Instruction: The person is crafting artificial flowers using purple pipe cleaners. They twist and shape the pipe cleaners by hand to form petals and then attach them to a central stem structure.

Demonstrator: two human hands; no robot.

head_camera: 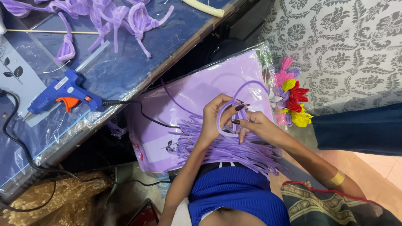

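Both hands work over the lap: the left hand (213, 115) and right hand (251, 123) pinch one purple foam strip (240, 90), bent into a loop. Beneath lies a heap of cut strips (226, 148). Left of it, one blue glue gun (63, 94) rests on the table (125, 71); right, one flower bunch (291, 98).

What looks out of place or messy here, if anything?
Little stands out. The blue glue gun lies on its side on the table, and its black cord trails off the edge across the purple sheet pack. Both hands, left and right, are bending a purple strip above a loose pile of strips.
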